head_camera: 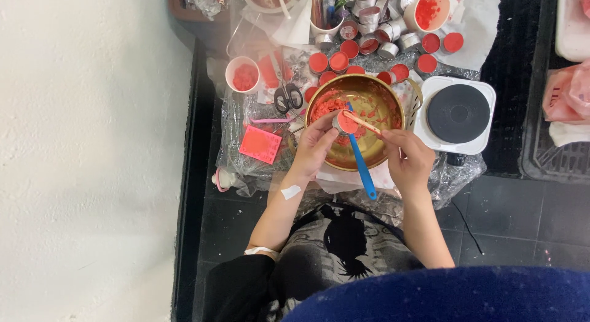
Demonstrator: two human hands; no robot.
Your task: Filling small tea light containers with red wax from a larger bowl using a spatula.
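Both grips are closed over the brass bowl [369, 122]: the left hand [314, 145] pinches a small round metal cup [345, 122] filled with red wax, while the right hand [407, 155] pinches a thin wooden stick [362, 123] whose tip rests on that cup. A blue spatula [360, 162] leans in the bowl with its handle sticking out over the near rim, between the hands. Just right of the bowl sits a white hot plate [458, 115], beyond it a cluster of wax-filled cups [338, 61], and to its left a pair of scissors [287, 97].

Small round metal cup [345, 122], filled with red wax, is sitting tilted over the brass bowl [393, 107]. Thin wooden stick [364, 123] is lying across its top, touching the wax.
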